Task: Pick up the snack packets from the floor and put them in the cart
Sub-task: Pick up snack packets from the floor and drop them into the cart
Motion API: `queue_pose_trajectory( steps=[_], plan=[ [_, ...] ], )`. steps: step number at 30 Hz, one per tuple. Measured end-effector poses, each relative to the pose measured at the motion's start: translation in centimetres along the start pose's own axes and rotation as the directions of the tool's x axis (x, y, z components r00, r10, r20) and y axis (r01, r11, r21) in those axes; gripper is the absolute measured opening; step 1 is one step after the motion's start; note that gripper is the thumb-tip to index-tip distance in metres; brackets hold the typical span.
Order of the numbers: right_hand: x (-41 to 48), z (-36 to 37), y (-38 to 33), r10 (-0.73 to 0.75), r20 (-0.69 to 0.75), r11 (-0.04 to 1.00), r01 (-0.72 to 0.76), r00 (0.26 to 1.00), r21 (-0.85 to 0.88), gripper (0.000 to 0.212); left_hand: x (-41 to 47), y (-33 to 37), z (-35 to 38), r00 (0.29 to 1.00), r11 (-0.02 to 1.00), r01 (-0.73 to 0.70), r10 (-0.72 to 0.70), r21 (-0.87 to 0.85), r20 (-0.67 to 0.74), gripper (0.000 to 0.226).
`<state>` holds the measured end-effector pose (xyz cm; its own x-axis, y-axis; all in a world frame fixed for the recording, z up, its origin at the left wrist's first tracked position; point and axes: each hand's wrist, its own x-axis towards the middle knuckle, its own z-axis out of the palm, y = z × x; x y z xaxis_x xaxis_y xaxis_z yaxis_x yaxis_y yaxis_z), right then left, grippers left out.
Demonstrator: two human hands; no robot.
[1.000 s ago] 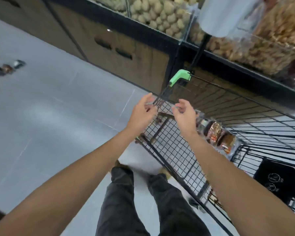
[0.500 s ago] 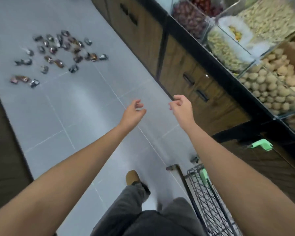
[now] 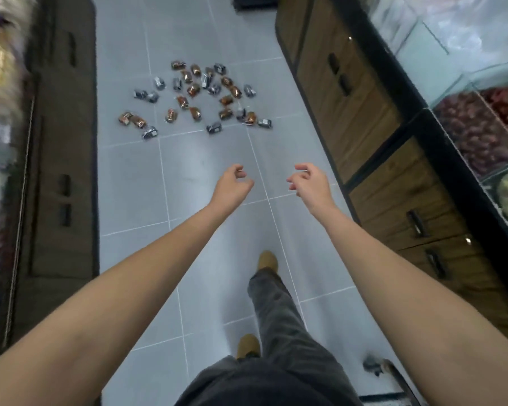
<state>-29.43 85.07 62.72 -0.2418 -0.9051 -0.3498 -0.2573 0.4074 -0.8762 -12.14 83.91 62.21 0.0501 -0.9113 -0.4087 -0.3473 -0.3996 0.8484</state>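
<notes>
A person stands in a shop aisle, both bare arms stretched forward. The left hand (image 3: 232, 186) and right hand (image 3: 307, 183) are empty, fingers loosely curled. A scatter of small brown and silver foil snack packets (image 3: 200, 98) lies on the grey tiled floor (image 3: 129, 186), well ahead. Only a corner of the black wire cart (image 3: 393, 379) shows, behind. Slippery packets could spill from overfull hands.

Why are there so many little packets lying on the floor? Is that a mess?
Yes. A scatter of small snack packets lies on the grey tiled floor in the aisle, ahead of both empty hands, instead of on a shelf. They look spilled.
</notes>
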Motion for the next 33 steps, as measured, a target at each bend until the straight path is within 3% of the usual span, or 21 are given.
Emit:
queue_pose_trajectory(
  steps=[13, 21, 33],
  plan=[
    [25.1, 10.7, -13.5, -0.051, 0.237, 0.996, 0.068, 0.97, -0.064, 0.024, 22.9, 8.7, -10.7, 0.977, 0.996, 0.083, -0.073, 0.04, -0.198, 0.049],
    [36.3, 15.7, -19.4, -0.055, 0.293, 0.989, 0.093, 0.955, -0.118, 0.02, 33.4, 11.4, -14.2, 0.966, 0.991, 0.132, -0.13, -0.006, -0.223, 0.051],
    [56.0, 22.9, -25.2, 0.111, 0.16, 0.979, -0.081, 0.981, -0.186, 0.012, 58.4, 15.2, -18.9, 0.983, 0.977, 0.183, -0.185, 0.109, 0.007, 0.061]
  ],
)
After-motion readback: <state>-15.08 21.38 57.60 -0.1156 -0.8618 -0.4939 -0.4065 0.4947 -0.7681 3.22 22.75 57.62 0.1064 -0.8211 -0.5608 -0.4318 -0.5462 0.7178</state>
